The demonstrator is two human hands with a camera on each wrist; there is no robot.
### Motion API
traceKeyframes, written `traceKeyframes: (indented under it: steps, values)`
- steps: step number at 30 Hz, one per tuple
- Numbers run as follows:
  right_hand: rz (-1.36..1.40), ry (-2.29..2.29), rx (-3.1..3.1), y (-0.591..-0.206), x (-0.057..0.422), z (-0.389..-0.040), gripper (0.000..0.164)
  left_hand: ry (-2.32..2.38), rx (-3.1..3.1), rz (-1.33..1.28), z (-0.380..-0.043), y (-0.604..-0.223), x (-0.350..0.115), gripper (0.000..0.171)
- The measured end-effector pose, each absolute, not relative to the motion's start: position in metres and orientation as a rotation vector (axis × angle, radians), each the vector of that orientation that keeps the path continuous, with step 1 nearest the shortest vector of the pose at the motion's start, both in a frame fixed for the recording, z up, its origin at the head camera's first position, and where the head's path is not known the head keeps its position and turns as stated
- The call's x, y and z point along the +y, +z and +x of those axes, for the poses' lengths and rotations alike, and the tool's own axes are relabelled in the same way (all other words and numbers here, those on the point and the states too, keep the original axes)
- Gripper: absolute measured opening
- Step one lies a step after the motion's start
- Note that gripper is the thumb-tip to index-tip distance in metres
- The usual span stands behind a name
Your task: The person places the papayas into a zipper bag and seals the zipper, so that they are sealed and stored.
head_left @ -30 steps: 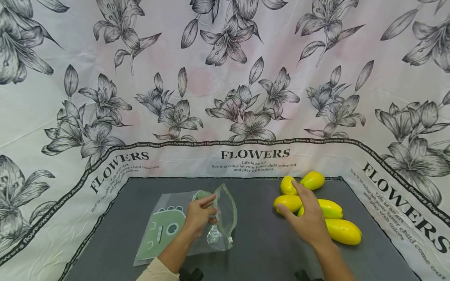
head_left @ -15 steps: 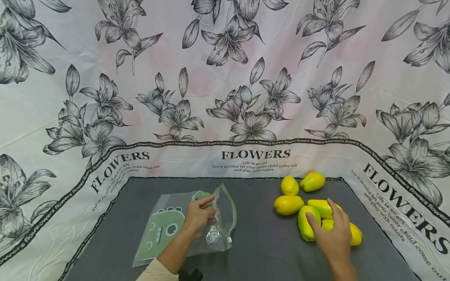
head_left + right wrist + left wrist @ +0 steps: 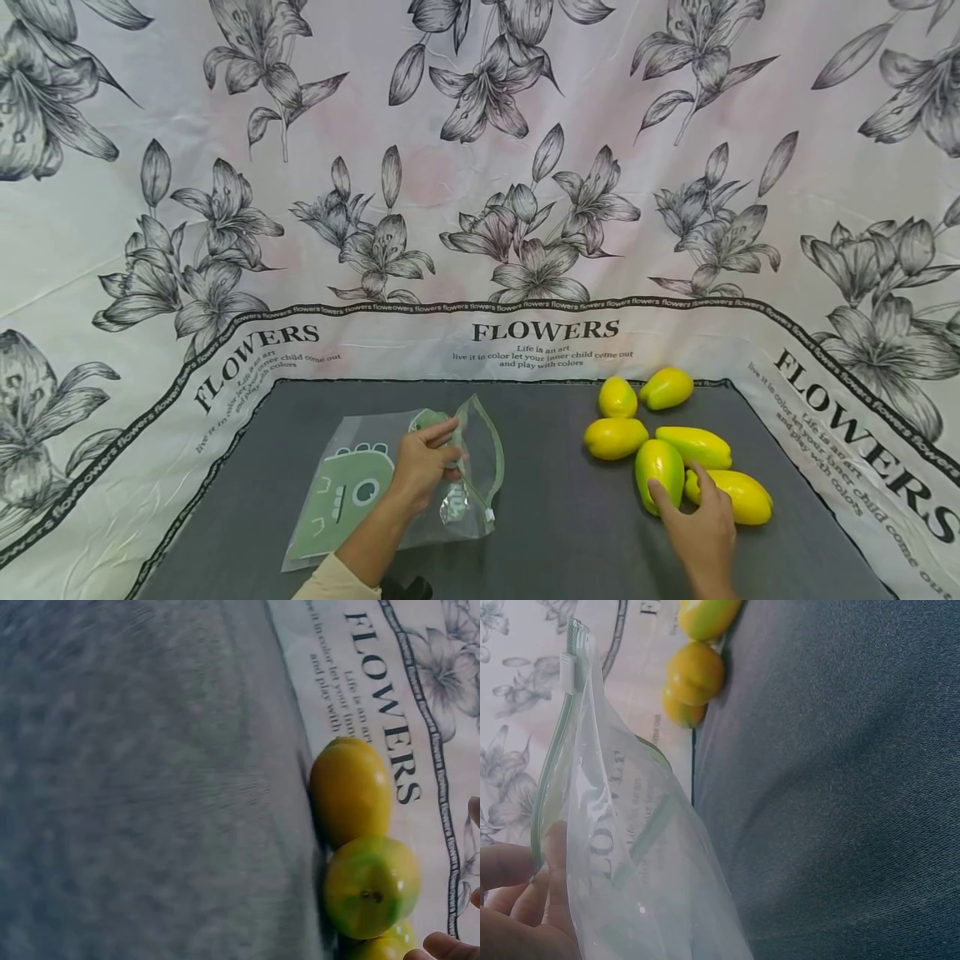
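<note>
My left hand [image 3: 422,467] pinches the open mouth of a clear zip bag [image 3: 360,492] with a green cartoon print. The bag lies tilted on the table; its green zip edge and white slider [image 3: 568,673] show in the left wrist view. My right hand [image 3: 703,533] is over the near end of a yellow-green mango [image 3: 660,467], thumb and forefinger spread about it; contact is hard to tell. In the right wrist view only fingertips [image 3: 442,945] show at the edge, near the mango [image 3: 371,889]. A longer yellow mango [image 3: 738,497] lies just right of that hand.
More yellow mangoes lie behind: one [image 3: 617,438] to the left, one [image 3: 693,447] in the middle, two [image 3: 617,397] at the back. The grey table [image 3: 555,500] stretches between bag and fruit. A flower-printed cloth [image 3: 540,250] hangs behind.
My right hand has come from over the left fruit to the right, then back down toward the near yellow-green mango. My left hand and the bag have hardly moved.
</note>
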State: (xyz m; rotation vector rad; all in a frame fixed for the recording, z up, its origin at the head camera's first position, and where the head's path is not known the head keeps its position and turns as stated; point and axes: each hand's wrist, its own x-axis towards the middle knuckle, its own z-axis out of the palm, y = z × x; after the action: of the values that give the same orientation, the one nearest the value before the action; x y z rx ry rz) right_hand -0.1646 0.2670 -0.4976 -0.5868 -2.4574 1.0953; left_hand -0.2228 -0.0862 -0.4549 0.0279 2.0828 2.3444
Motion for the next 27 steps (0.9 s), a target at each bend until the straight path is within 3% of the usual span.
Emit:
traceKeyframes:
  steps: [6, 14, 27]
  values:
    - [-0.626, 1.113, -2.492, -0.511, 0.267, -0.168, 0.083, 2.339, 2.094, 0.035, -0.221, -0.454, -0.085, 0.047]
    - [-0.692, 1.139, -2.580, -0.521, 0.268, -0.176, 0.097, 2.335, 2.087, 0.046, -0.219, -0.454, -0.085, 0.049]
    - [-0.772, 1.064, -2.570, -0.535, 0.268, -0.185, 0.095, 2.314, 2.099, 0.045, -0.218, -0.454, -0.086, 0.048]
